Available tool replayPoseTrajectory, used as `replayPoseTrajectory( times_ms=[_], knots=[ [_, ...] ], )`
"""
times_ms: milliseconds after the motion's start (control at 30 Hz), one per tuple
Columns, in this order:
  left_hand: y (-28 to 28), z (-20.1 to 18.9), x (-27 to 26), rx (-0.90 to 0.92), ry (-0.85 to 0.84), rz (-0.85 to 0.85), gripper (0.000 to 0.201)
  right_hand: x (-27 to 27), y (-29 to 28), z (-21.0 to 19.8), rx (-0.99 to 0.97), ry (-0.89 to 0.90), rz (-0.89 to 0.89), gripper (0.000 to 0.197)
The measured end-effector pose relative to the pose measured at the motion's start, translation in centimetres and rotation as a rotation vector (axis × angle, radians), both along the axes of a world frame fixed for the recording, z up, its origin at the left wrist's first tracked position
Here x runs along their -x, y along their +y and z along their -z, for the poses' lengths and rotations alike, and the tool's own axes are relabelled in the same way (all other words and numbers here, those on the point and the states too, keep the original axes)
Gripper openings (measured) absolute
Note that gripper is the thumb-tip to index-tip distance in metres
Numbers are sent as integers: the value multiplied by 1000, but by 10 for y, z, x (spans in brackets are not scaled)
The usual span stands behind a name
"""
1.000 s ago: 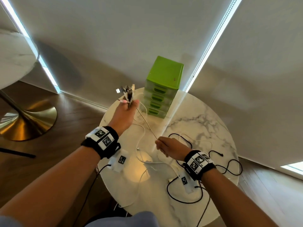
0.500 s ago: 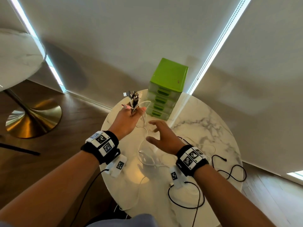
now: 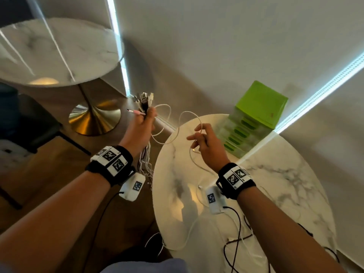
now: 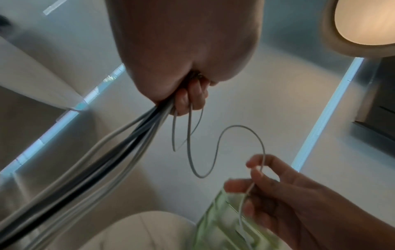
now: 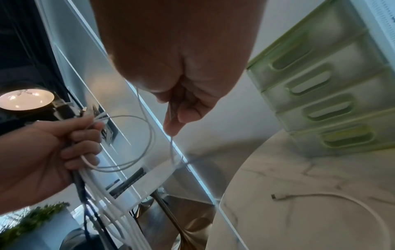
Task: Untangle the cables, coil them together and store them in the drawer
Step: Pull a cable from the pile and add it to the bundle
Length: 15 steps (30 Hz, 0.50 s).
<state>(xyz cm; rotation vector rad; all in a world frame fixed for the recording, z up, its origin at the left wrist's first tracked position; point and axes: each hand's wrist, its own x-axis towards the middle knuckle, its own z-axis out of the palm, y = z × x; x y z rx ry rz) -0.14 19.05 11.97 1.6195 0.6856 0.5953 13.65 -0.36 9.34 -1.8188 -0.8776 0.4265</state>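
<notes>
Left hand (image 3: 140, 126) grips cable bundle (image 5: 102, 182); its lower ends seemingly hang out of frame

Second round marble table (image 3: 59, 54) on brass pedestal base (image 3: 94, 119), beyond the left hand; wooden floor (image 3: 49, 170) beneath.

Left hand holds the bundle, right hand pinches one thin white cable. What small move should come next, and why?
Probably bring the right hand to the left hand and lay the thin white cable as another loop into the bundle: it hangs slack between them.
</notes>
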Motion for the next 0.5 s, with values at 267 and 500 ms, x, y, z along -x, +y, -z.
replayPoseTrajectory(
  times_ms=[267, 500],
  knots=[
    [51, -8, 58, 36, -63, -162, 32, 56, 76, 34, -53, 272, -190, 15],
    [68, 8, 95, 40, -30, -161, 30, 89, 106, 91, 477, 135, -510, 15]
  ],
)
